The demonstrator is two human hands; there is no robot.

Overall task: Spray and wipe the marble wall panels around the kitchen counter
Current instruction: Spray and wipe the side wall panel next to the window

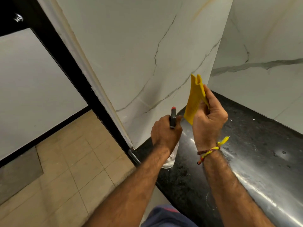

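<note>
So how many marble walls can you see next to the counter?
2. One marble panel stands straight ahead, behind the spray bottle and yellow cloth. The other runs along the right, behind the black counter. More may lie outside the view.

Lighting: dim, warm indoor. Glare: bright streaks along the polished black counter [255,169]. Distortion: wide-angle bending of the marble wall [139,54] edges. Focus: slightly soft throughout.
</note>
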